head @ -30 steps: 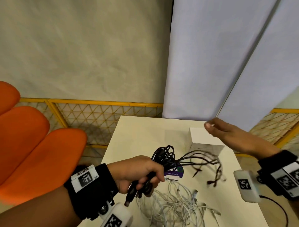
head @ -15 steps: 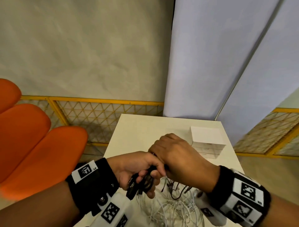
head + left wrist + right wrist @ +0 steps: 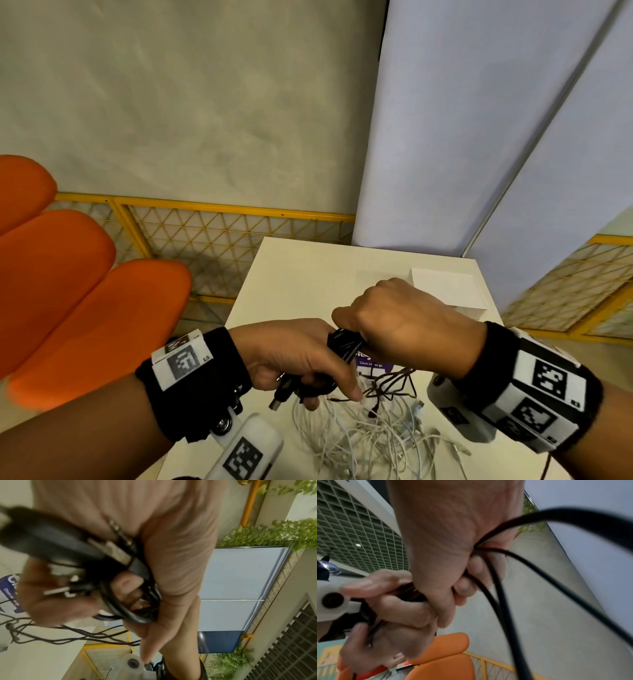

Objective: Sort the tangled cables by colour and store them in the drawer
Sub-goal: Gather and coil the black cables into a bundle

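Note:
Both hands hold one bundle of black cables (image 3: 343, 343) above the table. My left hand (image 3: 301, 356) grips the bundle's near end, with plugs sticking out below its fingers (image 3: 118, 553). My right hand (image 3: 400, 325) is closed round the coiled part just to the right, with black cable (image 3: 496, 588) running out of its fist. Thin dark leads (image 3: 387, 387) dangle beneath the hands. A heap of white cables (image 3: 370, 435) lies on the table under them. The white drawer box (image 3: 448, 291) stands at the table's far right, partly behind my right hand.
A purple-and-white card (image 3: 371, 365) lies under the black bundle. The white table (image 3: 308, 274) has bare surface toward its far side. Orange seats (image 3: 68, 291) stand to the left, a yellow mesh fence (image 3: 219, 240) behind, pale blue panels (image 3: 479, 137) at the back right.
My right hand came back from beside the drawer box and closed on the black bundle next to my left hand. The dangling black leads now hang lower, under both hands.

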A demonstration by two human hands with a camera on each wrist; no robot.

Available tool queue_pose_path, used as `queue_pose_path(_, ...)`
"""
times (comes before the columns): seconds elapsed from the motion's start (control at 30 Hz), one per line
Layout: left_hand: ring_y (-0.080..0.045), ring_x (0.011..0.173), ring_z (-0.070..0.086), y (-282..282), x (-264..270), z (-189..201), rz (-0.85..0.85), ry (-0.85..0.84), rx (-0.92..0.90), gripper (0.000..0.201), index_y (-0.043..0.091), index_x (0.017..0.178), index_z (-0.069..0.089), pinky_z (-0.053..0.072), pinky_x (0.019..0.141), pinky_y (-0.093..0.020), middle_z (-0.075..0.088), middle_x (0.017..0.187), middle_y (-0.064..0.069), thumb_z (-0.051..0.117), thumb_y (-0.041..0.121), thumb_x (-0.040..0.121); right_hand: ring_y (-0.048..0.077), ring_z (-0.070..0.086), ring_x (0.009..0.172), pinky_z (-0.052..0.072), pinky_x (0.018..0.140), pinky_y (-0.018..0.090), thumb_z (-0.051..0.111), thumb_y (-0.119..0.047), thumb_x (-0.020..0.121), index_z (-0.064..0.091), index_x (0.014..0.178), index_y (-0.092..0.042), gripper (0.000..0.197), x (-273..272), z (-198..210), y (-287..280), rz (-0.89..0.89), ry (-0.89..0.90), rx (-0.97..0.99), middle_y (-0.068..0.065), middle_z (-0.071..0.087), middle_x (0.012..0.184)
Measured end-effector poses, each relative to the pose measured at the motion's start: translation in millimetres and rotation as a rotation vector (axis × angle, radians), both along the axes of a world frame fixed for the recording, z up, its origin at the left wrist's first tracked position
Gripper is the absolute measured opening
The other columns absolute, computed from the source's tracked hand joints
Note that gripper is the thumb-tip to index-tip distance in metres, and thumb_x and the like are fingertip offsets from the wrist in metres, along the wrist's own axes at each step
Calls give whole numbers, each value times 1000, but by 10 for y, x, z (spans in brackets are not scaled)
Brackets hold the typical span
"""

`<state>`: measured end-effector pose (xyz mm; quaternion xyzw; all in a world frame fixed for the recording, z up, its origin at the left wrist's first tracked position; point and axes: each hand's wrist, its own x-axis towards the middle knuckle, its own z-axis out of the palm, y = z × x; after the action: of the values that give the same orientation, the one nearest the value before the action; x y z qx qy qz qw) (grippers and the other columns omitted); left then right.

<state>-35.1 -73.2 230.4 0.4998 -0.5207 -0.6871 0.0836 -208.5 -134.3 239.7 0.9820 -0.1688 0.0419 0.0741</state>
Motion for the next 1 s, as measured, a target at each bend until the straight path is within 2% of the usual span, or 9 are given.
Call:
queue_pose_path(0.13,-10,57,50,20,-56,1,49,29,-70,18,13,71,70,46,59,-25,62,69,-1,71,-2,79,22,22,44,21,42,26,79,-17,64,54,64,-20,25,-24,38,5,4,47,-72,0,45,45)
queue_pose_path(0.3,-12,89,66,4,-99,13,14,12,-129,18,18,68,74,46,92,-27,74,93,-6,72,9,83,21,20,44,21,42,26,86,-18,61,55,63,-20,31,-50,68,12,11,46,-126,-2,46,44)
queue_pose_path(0.43,-19,65,66,15,-75,19,-38,44,-73,24,11,73,66,52,72,-24,68,68,-8,65,11,96,23,19,45,18,43,26,85,-13,57,52,60,-18,33,-50,130,18,8,61,-142,0,46,43)
queue_pose_path(0.53,-12,42,43,31,-103,51,-35,-25,-75,39,22,54,62,54,57,-31,47,49,1,72,20,92,22,20,43,19,43,26,85,-11,60,52,60,-18,34,-51,153,16,3,75,-139,-1,46,43)
queue_pose_path(0.7,-15,37,36,62,-195,98,1,-250,-187,56,22,37,58,40,45,-26,40,42,1,74,31,90,23,23,44,16,45,26,80,-13,69,49,63,-19,32,-29,172,-6,35,74,-134,-2,48,45)
queue_pose_path(0.77,-16,34,36,51,-179,65,57,-300,-195,54,16,42,50,37,44,-25,39,41,-2,72,24,91,21,26,46,14,46,27,71,-17,74,39,65,-24,34,-30,181,-23,10,63,-51,-2,49,49)
queue_pose_path(0.83,-16,32,35,27,-172,49,94,-341,-209,46,11,52,45,37,44,-25,39,42,-4,69,17,91,18,33,51,21,50,28,66,-22,81,37,66,-26,33,9,171,-38,-48,28,111,-4,51,56)
queue_pose_path(0.93,-17,33,36,6,-169,32,113,-419,-213,37,8,60,45,35,44,-24,37,45,-5,67,13,90,12,44,51,30,50,20,70,-16,81,43,58,-26,36,46,160,-58,-223,47,503,-6,48,52)
queue_pose_path(1.0,-18,35,38,1,-152,4,91,-516,-247,31,9,65,45,31,41,-20,38,47,-4,65,14,87,10,54,48,45,52,23,73,-11,80,57,63,-22,26,35,184,-82,-330,73,885,-4,58,52)
